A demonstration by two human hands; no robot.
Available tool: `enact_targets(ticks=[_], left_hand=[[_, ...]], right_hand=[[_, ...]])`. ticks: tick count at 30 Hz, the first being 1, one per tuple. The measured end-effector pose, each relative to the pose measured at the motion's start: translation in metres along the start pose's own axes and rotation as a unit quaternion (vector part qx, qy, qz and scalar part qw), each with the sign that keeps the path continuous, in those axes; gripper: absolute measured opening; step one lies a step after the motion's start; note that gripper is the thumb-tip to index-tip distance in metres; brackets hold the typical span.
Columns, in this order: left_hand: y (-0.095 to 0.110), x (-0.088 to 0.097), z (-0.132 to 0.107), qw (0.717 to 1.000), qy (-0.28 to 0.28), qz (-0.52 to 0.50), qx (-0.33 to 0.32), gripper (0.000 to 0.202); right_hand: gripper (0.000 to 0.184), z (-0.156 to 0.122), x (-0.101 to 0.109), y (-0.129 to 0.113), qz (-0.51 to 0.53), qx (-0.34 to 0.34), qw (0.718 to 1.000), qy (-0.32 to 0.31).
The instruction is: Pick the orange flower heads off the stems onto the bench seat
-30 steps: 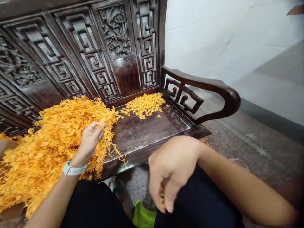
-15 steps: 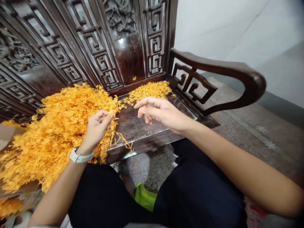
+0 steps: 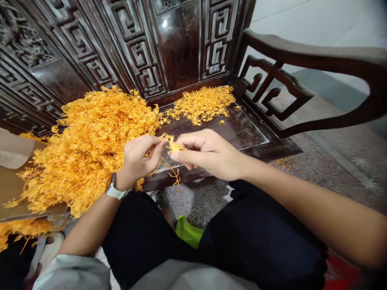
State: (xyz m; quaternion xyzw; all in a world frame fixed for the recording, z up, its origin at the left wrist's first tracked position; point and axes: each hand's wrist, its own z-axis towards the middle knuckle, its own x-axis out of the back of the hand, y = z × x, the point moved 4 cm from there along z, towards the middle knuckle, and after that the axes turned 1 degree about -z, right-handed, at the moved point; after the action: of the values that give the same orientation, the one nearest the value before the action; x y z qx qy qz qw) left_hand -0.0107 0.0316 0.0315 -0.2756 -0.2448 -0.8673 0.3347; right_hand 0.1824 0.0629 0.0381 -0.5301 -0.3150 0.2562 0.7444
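Note:
My left hand (image 3: pixel 143 155), with a pale watch on its wrist, pinches the thin stem end of a small yellow sprig (image 3: pixel 169 141). On the sprig's other end, the thumb and fingers of my right hand (image 3: pixel 208 153) are closed. Both hands meet over the front of a dark wooden seat (image 3: pixel 242 131). Beside and behind my left hand rises a big heap of orange-yellow branched sprigs (image 3: pixel 102 129). Farther back on the seat lies a smaller pile of short yellow pieces (image 3: pixel 202 102). A bare branched stem (image 3: pixel 175 174) hangs over the front edge.
The carved backrest (image 3: pixel 145 52) stands behind the seat, and a curved armrest (image 3: pixel 302 48) bounds its right end. At the left, a cardboard box (image 3: pixel 10 181) is partly covered by the heap. Something bright green (image 3: pixel 188 232) sits on the floor between my knees.
My right hand has come left to my left hand and closed on the sprig; its fingers were loose and apart before. My left hand has moved right. The view has shifted.

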Motion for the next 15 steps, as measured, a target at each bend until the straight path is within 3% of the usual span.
enact_targets(ticks=[3, 9, 12, 15], left_hand=[[-0.008, 0.004, -0.003, 0.993, -0.056, 0.028, -0.105, 0.014], [-0.004, 0.004, -0.009, 0.97, -0.108, 0.058, -0.208, 0.01], [-0.005, 0.005, -0.009, 0.972, -0.114, 0.04, -0.201, 0.013], [-0.033, 0.011, -0.01, 0.984, -0.111, 0.065, -0.127, 0.011]], right_hand=[[0.034, -0.008, -0.004, -0.012, -0.022, 0.053, 0.996, -0.069], [0.036, -0.011, -0.015, -0.014, -0.079, 0.108, 0.985, -0.106], [0.036, -0.011, -0.017, -0.012, -0.046, 0.091, 0.987, -0.128], [0.035, -0.017, -0.024, -0.014, 0.041, 0.07, 0.978, -0.194]])
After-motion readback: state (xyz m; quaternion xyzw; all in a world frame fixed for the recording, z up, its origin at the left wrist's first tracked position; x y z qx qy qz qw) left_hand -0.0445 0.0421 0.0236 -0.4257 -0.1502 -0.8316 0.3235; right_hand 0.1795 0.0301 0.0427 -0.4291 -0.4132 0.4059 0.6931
